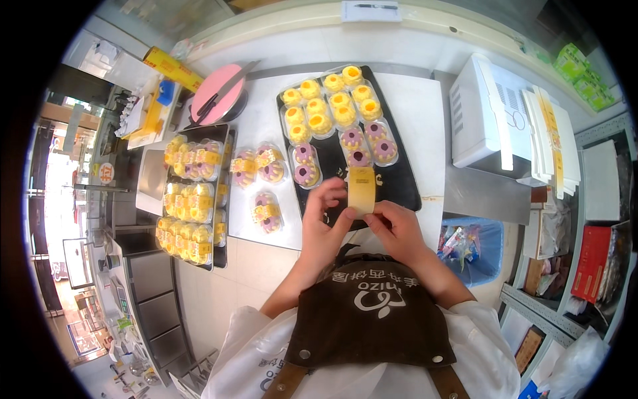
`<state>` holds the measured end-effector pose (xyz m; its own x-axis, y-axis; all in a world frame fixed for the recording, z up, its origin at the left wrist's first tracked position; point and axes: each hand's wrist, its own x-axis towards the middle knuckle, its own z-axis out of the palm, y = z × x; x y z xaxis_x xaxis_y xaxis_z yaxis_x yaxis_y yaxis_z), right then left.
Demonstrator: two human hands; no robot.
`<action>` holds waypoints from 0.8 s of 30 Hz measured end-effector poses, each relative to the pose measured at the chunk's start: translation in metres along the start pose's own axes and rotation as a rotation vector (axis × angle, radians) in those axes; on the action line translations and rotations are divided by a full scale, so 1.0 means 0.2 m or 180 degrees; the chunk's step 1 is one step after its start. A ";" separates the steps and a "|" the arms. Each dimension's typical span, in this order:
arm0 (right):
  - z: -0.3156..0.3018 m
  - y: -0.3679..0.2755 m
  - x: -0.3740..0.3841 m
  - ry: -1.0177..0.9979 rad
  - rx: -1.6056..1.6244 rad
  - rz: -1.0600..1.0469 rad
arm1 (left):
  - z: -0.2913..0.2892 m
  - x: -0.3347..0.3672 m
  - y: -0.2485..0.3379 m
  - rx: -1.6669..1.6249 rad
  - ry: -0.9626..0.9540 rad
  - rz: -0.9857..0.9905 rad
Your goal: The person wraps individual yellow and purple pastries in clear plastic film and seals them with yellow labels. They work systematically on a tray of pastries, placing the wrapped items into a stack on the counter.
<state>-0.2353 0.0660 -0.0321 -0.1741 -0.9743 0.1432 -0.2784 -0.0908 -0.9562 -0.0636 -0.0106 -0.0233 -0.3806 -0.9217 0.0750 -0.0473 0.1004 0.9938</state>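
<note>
My left hand [323, 219] and my right hand [397, 231] hold a yellow label strip [362, 185] between them. Both thumbs press at its lower end, while the left fingers curl beside it. Just beyond lies a black baking tray [407, 179] with clear boxes of small round cakes. Yellow-topped cakes [317, 106] fill its far part; purple-and-yellow cakes [306, 164] sit nearer, and a few crumbs lie on the bare tray. To its left, boxed purple cakes [267, 211] with yellow bands across their lids stand on the white table [256, 106].
A second black tray [218, 256] at the left holds stacked, banded cake boxes [189, 199]. Behind it, a knife [229, 83] lies across a pink round board [216, 110]. At the right stand a white appliance [475, 113] and, below, a blue-lined bin [488, 256].
</note>
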 end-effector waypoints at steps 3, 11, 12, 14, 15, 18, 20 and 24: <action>-0.04 -0.03 0.01 -0.0274 -0.0492 -0.0433 | -0.03 0.04 0.08 0.0753 -0.0101 0.0847; -0.09 -0.11 0.03 -0.0428 -0.0889 -0.0780 | -0.11 0.07 0.15 0.1255 -0.1103 0.0958; -0.09 -0.10 0.03 -0.0415 -0.0902 -0.0796 | -0.11 0.06 0.15 0.1225 -0.1105 0.0973; -0.09 -0.10 0.03 -0.0402 -0.0895 -0.0794 | -0.10 0.05 0.14 0.1169 -0.1103 0.1003; -0.09 -0.12 0.03 -0.0402 -0.0875 -0.0777 | -0.10 0.05 0.14 0.1157 -0.1105 0.1066; -0.08 -0.10 0.03 -0.0290 -0.0798 -0.0714 | -0.11 0.06 0.10 0.1101 -0.1054 0.1135; -0.07 -0.10 0.02 -0.0298 -0.0672 -0.0504 | -0.12 0.04 0.06 0.1054 -0.0934 0.1009; -0.09 -0.13 0.02 -0.0481 -0.0562 -0.0312 | -0.13 0.02 0.06 0.0228 -0.0236 0.0172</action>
<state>-0.2456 0.0671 -0.0023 0.0014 -0.9836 0.1805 -0.4498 -0.1618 -0.8783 -0.0426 -0.0228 -0.0084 -0.4516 -0.8842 0.1195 -0.0897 0.1782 0.9799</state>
